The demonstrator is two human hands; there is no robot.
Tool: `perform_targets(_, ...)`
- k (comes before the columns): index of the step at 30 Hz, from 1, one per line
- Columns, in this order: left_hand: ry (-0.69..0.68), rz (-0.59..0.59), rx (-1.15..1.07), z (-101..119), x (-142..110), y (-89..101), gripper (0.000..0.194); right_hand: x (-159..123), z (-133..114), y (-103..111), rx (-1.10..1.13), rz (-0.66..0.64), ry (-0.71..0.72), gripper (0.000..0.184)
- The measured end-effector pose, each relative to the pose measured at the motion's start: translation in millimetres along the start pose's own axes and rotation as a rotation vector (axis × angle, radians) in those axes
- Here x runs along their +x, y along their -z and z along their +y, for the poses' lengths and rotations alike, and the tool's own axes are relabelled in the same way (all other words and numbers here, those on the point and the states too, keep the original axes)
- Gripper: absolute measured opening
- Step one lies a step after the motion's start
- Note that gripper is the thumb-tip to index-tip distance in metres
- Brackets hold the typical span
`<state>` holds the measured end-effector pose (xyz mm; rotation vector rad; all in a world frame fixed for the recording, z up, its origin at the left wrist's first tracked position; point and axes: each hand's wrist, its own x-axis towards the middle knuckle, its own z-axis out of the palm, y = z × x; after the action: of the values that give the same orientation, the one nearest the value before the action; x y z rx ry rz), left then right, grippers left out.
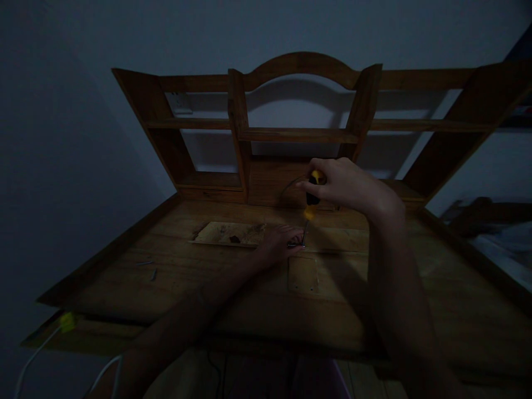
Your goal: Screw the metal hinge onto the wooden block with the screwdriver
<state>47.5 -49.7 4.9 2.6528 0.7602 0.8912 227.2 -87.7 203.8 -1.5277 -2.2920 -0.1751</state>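
Note:
My right hand (344, 180) is wrapped round the handle of a screwdriver (311, 211) with a yellow and black grip. The screwdriver points down, slightly tilted, and its tip meets a small metal piece (296, 245) on the wooden desk (245, 282). My left hand (279, 243) lies low over the desktop, with its fingers closed at that metal piece. The exact kind of the piece is too dark to make out. Just in front of it is a small rectangular wooden panel (303, 275) with two dark spots near its lower edge.
A wooden shelf unit (297, 134) stands along the back of the desk. Left of my left hand is a rough, pale recess (220, 233) with a dark chip in it. Two small metal bits (153, 274) lie at the left. A yellow plug (67, 321) with a white cable hangs near the front-left corner.

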Motion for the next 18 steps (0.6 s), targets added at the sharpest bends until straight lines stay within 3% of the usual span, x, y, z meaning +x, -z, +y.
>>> perform_targets(6, -0.018, -0.011, 0.01, -5.2, -1.9, -2.4, 0.024, -1.0, -2.2, 3.1, 0.1, -0.064, 0.124, 0.022)
perform_targets(11, -0.022, -0.021, -0.014, -3.9, -1.4, -1.0, 0.026, -0.7, 1.2, 1.1, -0.002, 0.013, 0.003, 0.034)
perform_targets(18, -0.024, -0.024, 0.017, -5.1, -1.0, -2.3, 0.026, 0.4, 2.7, -0.3, 0.045, -0.002, 0.074, 0.023)
